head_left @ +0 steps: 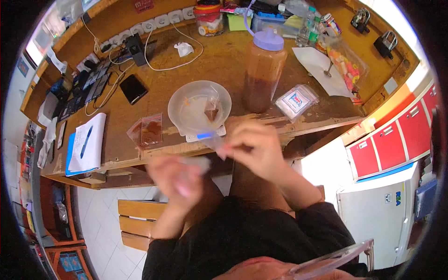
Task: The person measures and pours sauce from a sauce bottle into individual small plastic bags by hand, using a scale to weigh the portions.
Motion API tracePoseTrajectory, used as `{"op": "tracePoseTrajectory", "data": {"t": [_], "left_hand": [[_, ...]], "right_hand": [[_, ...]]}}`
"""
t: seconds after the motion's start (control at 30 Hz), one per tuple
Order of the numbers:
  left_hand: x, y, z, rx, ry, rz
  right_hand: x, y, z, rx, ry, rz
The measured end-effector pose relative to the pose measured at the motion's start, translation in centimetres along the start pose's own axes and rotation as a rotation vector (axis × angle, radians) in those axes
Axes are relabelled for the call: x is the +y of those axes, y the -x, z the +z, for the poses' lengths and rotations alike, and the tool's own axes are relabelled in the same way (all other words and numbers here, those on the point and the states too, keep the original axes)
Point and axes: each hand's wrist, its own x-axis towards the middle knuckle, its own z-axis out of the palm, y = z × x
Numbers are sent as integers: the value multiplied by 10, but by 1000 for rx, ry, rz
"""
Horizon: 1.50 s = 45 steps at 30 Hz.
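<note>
My right hand (256, 148) pinches a small clear plastic bag (215, 143) by its edge, just in front of the scale. Lower on the left, my left hand (175, 177) is smeared by motion, its fingers curled round something whitish (198, 163) that I cannot make out. A translucent bowl (176, 105) rests on a small white scale (191, 138) with a blue display. Inside the bowl lies a little plastic bag of brown sauce (212, 112). Flat bags of reddish-brown sauce (151, 129) lie left of the bowl.
Right of the bowl stands a squeeze bottle of brown sauce (265, 70) with a purple cap, beside a packet of plastic bags (297, 101). A notebook (88, 140) with a pen, a black phone (133, 88) and cables occupy the left. Padlocks (385, 44) sit far right.
</note>
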Motion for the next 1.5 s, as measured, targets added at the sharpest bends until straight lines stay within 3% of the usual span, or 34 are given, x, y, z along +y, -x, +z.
{"op": "tracePoseTrajectory", "data": {"t": [0.03,0.07,0.2,0.3,0.4,0.47,0.5,0.53,0.63,0.7,0.77,0.9,0.97,1.0,1.03,1.1,1.13,1.17,1.23,1.27,1.33,1.4,1.47,1.5], "left_hand": [[11,2,-4,-254,-56,49],[22,0,3,-399,3,-42],[16,21,10,-540,96,-144],[18,16,7,-568,40,-119],[22,12,9,-582,-83,-71],[23,9,9,-547,-145,-57],[20,5,7,-545,-183,-103],[18,2,7,-543,-221,-146],[23,-2,11,-566,-157,-166],[29,-7,12,-589,-85,-179],[33,-15,15,-699,2,-67],[35,-33,24,-604,97,42],[28,-34,22,-781,-184,149],[23,-35,23,-782,-180,151],[17,-37,25,-696,-77,129],[9,-44,21,-584,83,46],[5,-46,20,-581,81,51],[2,-46,20,-521,354,-179],[0,-54,21,-431,820,-538],[-5,-59,22,-428,816,-539],[-20,-67,20,-521,1044,-576],[-25,-74,15,-558,1066,-614],[-27,-77,9,-663,1111,-678],[-28,-77,8,-658,1105,-684]], "right_hand": [[3,13,8,-53,-75,89],[6,25,15,-107,-150,182],[16,54,26,-128,-241,303],[16,61,24,-246,-290,363],[8,61,29,-186,-160,336],[5,60,30,-12,149,157],[6,59,30,-16,130,313],[6,57,31,-12,133,309],[12,57,31,-47,261,-74],[6,50,27,-37,307,-66],[2,47,21,-57,379,4],[-1,38,0,-105,329,56],[-4,27,-9,-139,308,-5],[-3,20,-13,-176,283,-71],[8,14,-19,-173,286,-72],[42,-1,-33,182,215,-256],[55,-20,-36,459,344,-196],[69,-39,-39,736,467,-128],[119,-60,-44,666,128,197],[122,-65,-51,663,124,197],[122,-69,-63,364,-11,319],[105,-61,-55,363,29,237],[80,-53,-50,335,496,-42],[70,-52,-50,320,567,-162]]}}
